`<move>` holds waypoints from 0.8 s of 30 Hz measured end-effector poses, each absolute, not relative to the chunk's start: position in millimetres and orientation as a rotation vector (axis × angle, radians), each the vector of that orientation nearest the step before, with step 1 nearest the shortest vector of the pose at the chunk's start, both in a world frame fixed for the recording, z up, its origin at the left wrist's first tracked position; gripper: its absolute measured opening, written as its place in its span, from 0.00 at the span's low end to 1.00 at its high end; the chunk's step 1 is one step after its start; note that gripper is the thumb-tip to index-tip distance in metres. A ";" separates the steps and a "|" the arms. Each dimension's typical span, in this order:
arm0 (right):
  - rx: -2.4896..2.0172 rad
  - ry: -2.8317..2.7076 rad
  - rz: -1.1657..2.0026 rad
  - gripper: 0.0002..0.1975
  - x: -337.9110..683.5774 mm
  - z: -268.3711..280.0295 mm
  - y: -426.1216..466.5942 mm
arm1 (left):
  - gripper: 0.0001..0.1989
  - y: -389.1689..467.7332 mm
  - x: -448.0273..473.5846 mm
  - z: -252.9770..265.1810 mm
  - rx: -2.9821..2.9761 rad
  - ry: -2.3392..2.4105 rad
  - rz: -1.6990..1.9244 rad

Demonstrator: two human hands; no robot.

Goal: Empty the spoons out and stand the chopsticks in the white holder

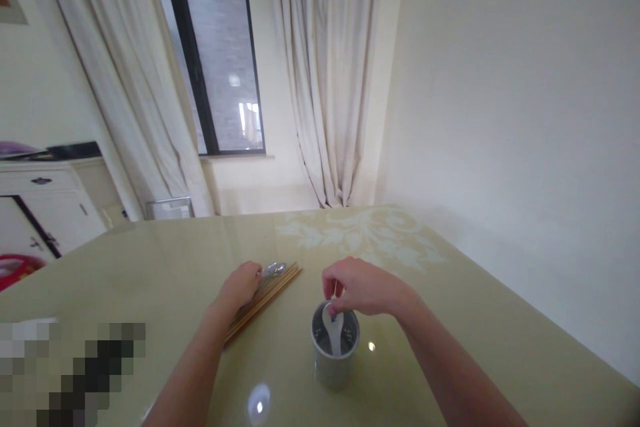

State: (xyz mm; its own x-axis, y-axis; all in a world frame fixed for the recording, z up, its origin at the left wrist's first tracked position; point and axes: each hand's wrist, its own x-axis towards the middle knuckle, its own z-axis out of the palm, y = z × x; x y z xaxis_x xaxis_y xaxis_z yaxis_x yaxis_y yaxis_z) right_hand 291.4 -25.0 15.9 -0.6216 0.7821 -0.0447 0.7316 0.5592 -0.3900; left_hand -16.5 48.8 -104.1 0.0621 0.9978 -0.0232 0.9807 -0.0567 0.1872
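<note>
In the head view a grey utensil holder (334,373) with small holes inside stands upright on the table. A white soup spoon (336,337) leans in it with its bowl end up. My right hand (360,285) is closed on the upper edge of that spoon, just above the rim. To the left, my left hand (244,285) has its fingers closed around shiny metal spoons (274,270), whose bowls point away; their exact number is hard to make out. Several wooden chopsticks (270,297) lie in a bundle beside these spoons, partly hidden by my left hand and wrist.
The glossy yellow-green table (400,360) meets a white wall (525,113) on the right. Pale curtains (330,80) and a dark-framed window (223,53) are behind it. A white cabinet (60,193) and a red object (17,268) stand at the left. The lower left corner is pixelated.
</note>
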 end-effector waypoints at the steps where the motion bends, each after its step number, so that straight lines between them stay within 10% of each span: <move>1: -1.305 -2.656 0.558 0.09 291.0 15.7 -24.8 | 0.14 48.4 -16.3 -104.1 2.170 2.039 0.169; 15: -1.239 -2.623 0.578 0.09 296.2 26.6 -28.1 | 0.13 42.1 -10.0 -85.1 2.132 1.974 0.274; 24: -1.172 -2.167 0.524 0.07 333.2 56.5 -34.5 | 0.23 -19.0 46.5 27.5 2.070 1.183 1.064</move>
State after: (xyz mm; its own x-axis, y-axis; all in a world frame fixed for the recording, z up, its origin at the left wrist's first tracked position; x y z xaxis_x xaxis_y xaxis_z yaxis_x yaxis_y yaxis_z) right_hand 333.2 -34.5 56.5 -0.4199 0.8468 0.3266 0.6043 0.5293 -0.5955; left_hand 46.5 -19.0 27.5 0.3081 0.8754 0.3726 0.4628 -0.4801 0.7453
